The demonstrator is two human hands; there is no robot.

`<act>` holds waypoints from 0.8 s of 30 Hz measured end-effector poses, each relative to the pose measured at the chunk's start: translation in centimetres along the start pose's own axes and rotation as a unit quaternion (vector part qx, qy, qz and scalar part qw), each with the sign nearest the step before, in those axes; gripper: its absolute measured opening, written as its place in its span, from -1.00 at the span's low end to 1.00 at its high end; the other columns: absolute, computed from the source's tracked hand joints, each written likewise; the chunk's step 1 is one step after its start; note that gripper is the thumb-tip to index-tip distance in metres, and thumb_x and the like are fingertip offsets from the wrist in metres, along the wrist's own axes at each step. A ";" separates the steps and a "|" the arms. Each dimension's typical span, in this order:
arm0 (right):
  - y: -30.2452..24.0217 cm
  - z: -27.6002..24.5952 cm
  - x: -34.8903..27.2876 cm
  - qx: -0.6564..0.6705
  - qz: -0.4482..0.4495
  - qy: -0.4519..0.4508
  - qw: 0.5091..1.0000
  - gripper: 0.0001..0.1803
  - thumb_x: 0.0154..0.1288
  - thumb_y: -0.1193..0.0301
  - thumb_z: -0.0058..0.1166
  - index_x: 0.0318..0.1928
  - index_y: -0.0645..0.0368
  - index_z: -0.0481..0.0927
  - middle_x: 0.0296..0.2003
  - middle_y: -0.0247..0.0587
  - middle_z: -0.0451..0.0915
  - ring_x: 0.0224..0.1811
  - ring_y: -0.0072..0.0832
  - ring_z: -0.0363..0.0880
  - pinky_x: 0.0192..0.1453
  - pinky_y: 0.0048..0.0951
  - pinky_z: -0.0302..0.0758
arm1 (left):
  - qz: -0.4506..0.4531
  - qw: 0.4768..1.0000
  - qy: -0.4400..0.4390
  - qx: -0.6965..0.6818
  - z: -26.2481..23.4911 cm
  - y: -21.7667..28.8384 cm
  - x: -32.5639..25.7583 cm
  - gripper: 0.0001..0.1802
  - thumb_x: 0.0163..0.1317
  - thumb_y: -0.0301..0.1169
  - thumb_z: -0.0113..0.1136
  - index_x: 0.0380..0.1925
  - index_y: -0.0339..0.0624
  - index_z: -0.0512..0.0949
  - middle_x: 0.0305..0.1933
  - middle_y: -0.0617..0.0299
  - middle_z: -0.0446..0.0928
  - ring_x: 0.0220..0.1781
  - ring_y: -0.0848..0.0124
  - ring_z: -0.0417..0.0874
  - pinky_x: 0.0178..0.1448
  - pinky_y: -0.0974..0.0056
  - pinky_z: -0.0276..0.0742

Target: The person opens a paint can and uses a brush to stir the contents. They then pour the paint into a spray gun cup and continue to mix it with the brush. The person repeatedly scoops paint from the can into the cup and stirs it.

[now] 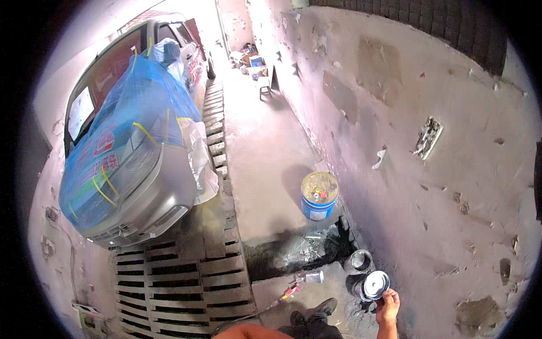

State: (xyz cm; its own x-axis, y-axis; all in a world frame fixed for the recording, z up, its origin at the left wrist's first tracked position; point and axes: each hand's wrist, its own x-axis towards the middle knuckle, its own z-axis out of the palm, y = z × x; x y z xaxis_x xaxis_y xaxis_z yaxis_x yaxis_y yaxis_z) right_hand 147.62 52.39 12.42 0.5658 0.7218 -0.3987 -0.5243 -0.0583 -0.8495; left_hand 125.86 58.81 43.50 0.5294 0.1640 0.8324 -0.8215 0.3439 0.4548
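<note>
My right hand (388, 305) is closed on the near edge of a round paint can lid (377, 284), pale grey on its upper face with a bright rim. Beneath the lid, a dark can (357, 291) stands partly hidden. Just behind it is another open can (359, 262) with a grey, smeared rim. Of my left arm (254, 332) only a bare stretch shows at the lower edge; the left hand is out of the picture. On the floor left of the cans lies a spray gun (309, 277) with a red and yellow fitting (289, 292).
A blue bucket (318, 203) with a dirty top stands by the stained wall (395, 164). Before it runs a dark, wet pit (299, 251). Slotted floor grating (175, 277) lies at left, under a silver car (164, 192) draped in blue plastic sheeting (127, 113). A stool (265, 87) stands far back.
</note>
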 end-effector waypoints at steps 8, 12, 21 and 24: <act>-1.3 1.4 -0.7 -0.009 -0.013 -0.056 0.998 -0.88 0.21 0.50 0.12 -0.27 0.09 0.44 -0.46 -0.43 0.49 -0.51 -0.65 0.44 -0.44 -0.59 0.45 | 0.010 1.000 -0.005 0.020 2.7 2.5 0.7 -0.63 0.37 -0.33 0.05 0.12 -0.23 0.44 0.17 -0.03 0.44 0.18 0.01 0.47 0.26 -0.01 0.35; -1.6 1.1 -1.4 -0.007 -0.009 -0.046 0.999 -0.86 0.22 0.52 0.10 -0.22 0.11 0.46 -0.42 -0.42 0.50 -0.45 -0.63 0.47 -0.40 -0.58 0.45 | 0.017 1.000 -0.005 0.017 4.0 2.8 0.3 -0.63 0.37 -0.33 0.06 0.12 -0.23 0.44 0.16 -0.03 0.44 0.18 0.01 0.47 0.25 -0.01 0.36; -0.7 1.8 -1.6 -0.030 -0.003 -0.049 0.998 -0.84 0.24 0.48 0.14 -0.17 0.11 0.52 -0.36 -0.39 0.53 -0.33 -0.56 0.49 -0.29 -0.46 0.46 | -0.008 1.000 0.007 0.003 6.5 1.7 -2.0 -0.63 0.36 -0.34 0.07 0.12 -0.23 0.44 0.16 -0.03 0.44 0.17 0.01 0.47 0.25 -0.01 0.36; -1.8 1.1 -1.7 -0.032 0.003 -0.018 0.999 -0.81 0.25 0.50 0.15 -0.13 0.13 0.50 -0.36 -0.36 0.58 -0.37 -0.57 0.53 -0.33 -0.51 0.47 | -0.062 0.997 0.026 0.047 6.2 -0.6 -6.2 -0.63 0.36 -0.34 0.07 0.12 -0.23 0.44 0.16 -0.03 0.44 0.17 0.01 0.47 0.24 -0.01 0.37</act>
State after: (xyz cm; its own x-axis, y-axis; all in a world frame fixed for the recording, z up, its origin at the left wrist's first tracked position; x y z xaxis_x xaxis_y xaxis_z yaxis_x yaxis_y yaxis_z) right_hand 146.86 52.03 15.00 0.5391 0.7448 -0.3932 -0.4852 -0.1070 -0.8678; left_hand 121.76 51.87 40.05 0.6370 0.1737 0.7511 -0.7635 0.2767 0.5836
